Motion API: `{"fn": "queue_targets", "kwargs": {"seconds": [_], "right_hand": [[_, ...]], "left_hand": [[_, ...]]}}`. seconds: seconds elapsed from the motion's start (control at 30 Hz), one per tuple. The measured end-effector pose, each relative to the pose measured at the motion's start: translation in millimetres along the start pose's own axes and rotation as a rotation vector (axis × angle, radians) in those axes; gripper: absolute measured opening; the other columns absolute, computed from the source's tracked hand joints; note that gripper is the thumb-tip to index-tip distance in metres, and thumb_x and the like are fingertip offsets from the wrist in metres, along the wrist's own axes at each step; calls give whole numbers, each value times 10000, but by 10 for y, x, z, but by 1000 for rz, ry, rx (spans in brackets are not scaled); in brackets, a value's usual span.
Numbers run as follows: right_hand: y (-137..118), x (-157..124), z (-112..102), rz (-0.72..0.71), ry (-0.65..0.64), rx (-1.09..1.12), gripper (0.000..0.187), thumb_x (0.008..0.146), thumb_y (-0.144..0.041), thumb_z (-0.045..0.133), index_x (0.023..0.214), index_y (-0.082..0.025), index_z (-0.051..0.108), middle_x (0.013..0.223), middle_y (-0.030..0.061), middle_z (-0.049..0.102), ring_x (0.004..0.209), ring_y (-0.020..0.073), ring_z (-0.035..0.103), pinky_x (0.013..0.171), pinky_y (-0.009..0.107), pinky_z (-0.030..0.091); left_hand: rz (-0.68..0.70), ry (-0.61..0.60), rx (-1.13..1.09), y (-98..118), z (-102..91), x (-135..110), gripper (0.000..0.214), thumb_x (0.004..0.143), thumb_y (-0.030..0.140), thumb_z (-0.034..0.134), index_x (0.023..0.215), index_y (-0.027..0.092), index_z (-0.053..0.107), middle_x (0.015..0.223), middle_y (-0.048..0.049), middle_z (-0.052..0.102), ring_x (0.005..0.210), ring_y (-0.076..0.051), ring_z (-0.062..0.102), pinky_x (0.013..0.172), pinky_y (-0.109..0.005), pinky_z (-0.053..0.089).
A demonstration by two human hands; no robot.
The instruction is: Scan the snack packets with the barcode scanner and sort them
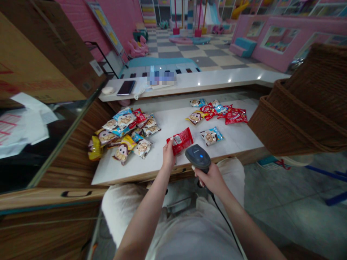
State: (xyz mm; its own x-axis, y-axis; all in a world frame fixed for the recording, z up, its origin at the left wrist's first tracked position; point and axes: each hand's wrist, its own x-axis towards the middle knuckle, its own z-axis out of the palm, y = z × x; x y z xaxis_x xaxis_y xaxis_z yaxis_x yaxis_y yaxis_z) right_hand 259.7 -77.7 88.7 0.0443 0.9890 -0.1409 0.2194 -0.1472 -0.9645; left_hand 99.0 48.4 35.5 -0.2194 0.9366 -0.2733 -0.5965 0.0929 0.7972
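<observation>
My left hand grips a red snack packet by its left end, with a white barcode label facing up. My right hand is wrapped round the handle of a dark barcode scanner, whose blue light is lit and whose cable runs down past my forearm. The scanner's head is just right of the packet. A blue and white snack packet lies flat beyond the scanner. To the left is a heap of mixed snack packets; a smaller group of red packets, with blue and yellow ones, lies at the back right.
The white desk has a raised ledge behind it, bearing a phone and a small white round object. A large cardboard box stands at left. A woven basket overhangs the desk's right end.
</observation>
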Motion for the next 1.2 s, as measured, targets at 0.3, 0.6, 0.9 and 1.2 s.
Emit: {"fn": "queue_targets", "kwargs": {"seconds": [0.3, 0.6, 0.9, 1.2], "right_hand": [[-17, -13, -2, -1, -8, 1, 305, 834, -459, 711, 646, -246, 601, 398, -40, 533, 345, 148, 524, 426, 244, 437], [21, -26, -12, 9, 4, 24, 277, 822, -440, 720, 664, -236, 620, 387, -47, 532, 331, 144, 513, 429, 245, 439], [-4, -41, -36, 14, -23, 48, 313, 807, -477, 742, 649, -229, 634, 385, -40, 530, 327, 143, 489, 416, 258, 413], [-16, -43, 30, 9, -48, 40, 317, 801, -473, 732, 635, -218, 642, 389, -36, 533, 331, 137, 493, 421, 252, 423]], "left_hand": [[5, -15, 33, -14, -9, 22, 486, 775, 561, 823, 1017, 141, 800, 894, -108, 844, 963, -313, 829, 872, -397, 652], [-15, 13, 1, 15, 14, -19, 425, 813, 536, 835, 1008, 160, 788, 973, -111, 849, 1055, -333, 813, 1008, -480, 630], [635, 116, 459, 723, -505, -117, 450, 947, 546, 713, 1257, 228, 791, 1303, -106, 790, 1336, -306, 686, 1225, -450, 481], [879, -21, 1321, 1309, -1280, 275, 405, 928, 498, 717, 1238, 248, 790, 1394, -156, 735, 1389, -377, 623, 1258, -589, 411]]}}
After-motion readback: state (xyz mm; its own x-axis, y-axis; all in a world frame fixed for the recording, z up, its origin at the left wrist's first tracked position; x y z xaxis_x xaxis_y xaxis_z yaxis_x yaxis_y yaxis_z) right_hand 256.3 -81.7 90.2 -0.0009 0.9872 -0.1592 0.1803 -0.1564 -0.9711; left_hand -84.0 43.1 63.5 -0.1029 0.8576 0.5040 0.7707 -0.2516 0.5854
